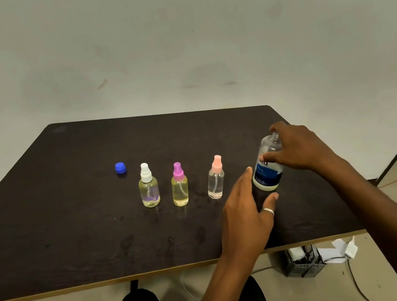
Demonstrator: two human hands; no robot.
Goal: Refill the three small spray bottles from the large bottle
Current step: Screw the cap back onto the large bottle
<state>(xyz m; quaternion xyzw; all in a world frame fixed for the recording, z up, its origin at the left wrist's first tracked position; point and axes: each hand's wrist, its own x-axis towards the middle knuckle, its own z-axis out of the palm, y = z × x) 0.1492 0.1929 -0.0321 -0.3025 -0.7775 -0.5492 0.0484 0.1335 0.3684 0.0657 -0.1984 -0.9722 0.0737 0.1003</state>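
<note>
Main risk: the tall clear plastic bottle with the dark blue label (267, 178) is uncapped and leaning, near the right edge of the dark wood-grain surface (72, 225). One slip or bump dumps liquid across the surface or off the edge. Can't tell whether its base is resting or just lifted. Right grip (300, 148) is curled over its neck and shoulder, thumb across the front. Left grip (245, 211) is spread flat just left of its base, contact unclear. Second risk: all three small sprayers have pump heads on and the necks look narrow, so expect spills when pouring. Row left of the big bottle: clear small bottle with pale pink pump (215, 181), looks near empty; yellowish bottle with magenta pump (180, 190); yellowish bottle with white pump (149, 191). Round blue screw cap (120, 167) lies farthest left, behind the row, and could roll if knocked.
</note>
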